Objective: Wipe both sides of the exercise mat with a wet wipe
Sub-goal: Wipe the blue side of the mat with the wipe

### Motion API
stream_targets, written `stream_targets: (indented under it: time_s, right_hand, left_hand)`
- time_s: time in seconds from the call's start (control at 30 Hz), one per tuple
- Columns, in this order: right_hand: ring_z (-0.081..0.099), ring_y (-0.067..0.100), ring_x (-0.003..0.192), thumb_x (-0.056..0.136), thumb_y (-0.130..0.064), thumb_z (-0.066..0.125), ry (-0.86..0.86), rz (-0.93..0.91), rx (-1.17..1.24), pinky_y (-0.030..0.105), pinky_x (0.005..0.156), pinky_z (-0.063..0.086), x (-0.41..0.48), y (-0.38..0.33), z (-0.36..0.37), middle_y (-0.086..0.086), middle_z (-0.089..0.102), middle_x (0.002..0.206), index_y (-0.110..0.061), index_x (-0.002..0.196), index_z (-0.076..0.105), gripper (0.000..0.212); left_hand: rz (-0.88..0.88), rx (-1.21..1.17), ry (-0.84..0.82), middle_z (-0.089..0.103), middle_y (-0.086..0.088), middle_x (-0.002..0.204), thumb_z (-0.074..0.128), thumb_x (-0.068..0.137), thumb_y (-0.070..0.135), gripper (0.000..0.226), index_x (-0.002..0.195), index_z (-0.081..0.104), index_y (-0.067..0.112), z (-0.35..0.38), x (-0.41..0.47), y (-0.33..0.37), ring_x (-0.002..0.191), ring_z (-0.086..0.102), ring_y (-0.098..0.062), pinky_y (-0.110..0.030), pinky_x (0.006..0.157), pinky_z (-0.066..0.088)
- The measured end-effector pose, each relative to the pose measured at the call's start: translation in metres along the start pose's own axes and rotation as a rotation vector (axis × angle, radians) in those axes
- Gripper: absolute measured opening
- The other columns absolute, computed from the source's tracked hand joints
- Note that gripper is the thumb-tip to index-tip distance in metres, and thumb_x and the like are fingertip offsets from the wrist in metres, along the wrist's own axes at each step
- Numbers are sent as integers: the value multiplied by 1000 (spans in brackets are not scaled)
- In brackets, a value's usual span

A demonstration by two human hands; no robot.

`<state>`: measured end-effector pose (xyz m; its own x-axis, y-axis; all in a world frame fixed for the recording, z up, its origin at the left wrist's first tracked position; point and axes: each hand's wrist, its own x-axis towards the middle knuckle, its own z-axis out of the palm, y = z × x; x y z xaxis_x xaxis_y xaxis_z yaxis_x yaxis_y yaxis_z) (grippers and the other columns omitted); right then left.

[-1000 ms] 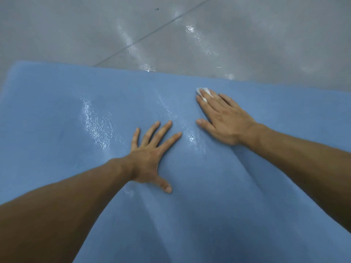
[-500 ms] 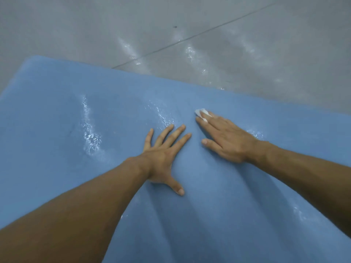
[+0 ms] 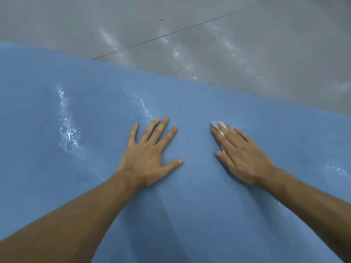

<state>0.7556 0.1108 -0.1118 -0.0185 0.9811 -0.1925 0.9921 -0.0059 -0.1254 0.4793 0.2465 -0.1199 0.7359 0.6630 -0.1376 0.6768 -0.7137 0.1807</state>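
Note:
A blue exercise mat [image 3: 95, 186] fills most of the view, lying flat on the floor, with shiny wet streaks on its left and middle. My left hand [image 3: 150, 154] rests flat on the mat with its fingers spread. To its right, my right hand [image 3: 241, 156] presses a white wet wipe [image 3: 218, 126] onto the mat with straight fingers. Only a small corner of the wipe shows past the fingertips; the hand covers the rest.
Grey glossy floor [image 3: 209, 35] lies beyond the mat's far edge, crossed by a dark joint line. The mat's far edge runs from the upper left down to the right.
My right hand has slid the wipe toward me and to the right, away from the left hand. The left hand stays flat on the mat. The view has shifted left.

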Motion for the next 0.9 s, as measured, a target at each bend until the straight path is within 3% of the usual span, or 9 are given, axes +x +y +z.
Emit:
stream_targets:
  time_s: [0.13, 0.2, 0.4, 0.6, 0.77, 0.9]
  right_hand:
    - [1, 12, 160, 103, -57, 10, 13, 139, 51, 31, 127, 2, 55, 39, -11, -9, -5, 173, -21, 167, 9, 73]
    - [-1, 13, 161, 102, -58, 10, 11, 180, 54, 34, 128, 4, 77, 52, -18, -7, -5, 174, -21, 167, 8, 74]
    - [0, 18, 161, 110, -45, 25, 42, 292, 145, 39, 129, 7, 105, 57, -21, 3, 1, 175, -14, 167, 8, 67]
    - [0, 12, 161, 109, -46, 26, 34, 36, 158, 37, 128, 10, -1, 13, 2, -4, 1, 175, -16, 167, 12, 67]
    - [14, 20, 160, 110, -42, 34, -39, -218, -6, 40, 126, 14, -96, -13, 13, 2, 12, 174, -12, 166, 19, 65]
    - [16, 17, 160, 110, -43, 27, -13, -116, -69, 43, 126, 16, -84, 13, 12, 0, 14, 174, -15, 166, 20, 63]
  left_hand:
    - [1, 18, 39, -15, 13, 172, 13, 99, 73, 74, 164, 0, 41, 2, 0, 1, 158, -15, -10, -57, 126, -1]
    - [-2, 25, 39, -14, 12, 172, 15, 100, 72, 73, 164, 1, 41, 2, 0, 1, 158, -14, -12, -57, 126, 0]
    - [-2, 41, 36, -12, 11, 172, 18, 100, 73, 73, 164, 2, 42, 3, 1, 0, 159, -12, -13, -57, 127, 1]
    - [-10, 54, 33, -13, 12, 172, 17, 99, 75, 74, 164, 1, 43, 4, 1, -1, 158, -13, -12, -56, 127, 1]
    - [-13, 46, 43, -9, 12, 173, 19, 98, 75, 74, 164, 6, 43, 5, 1, -1, 159, -9, -12, -56, 127, 2]
    - [-15, 57, 38, -10, 13, 172, 18, 98, 75, 75, 164, 4, 43, 5, 1, -1, 159, -10, -12, -56, 127, 2]
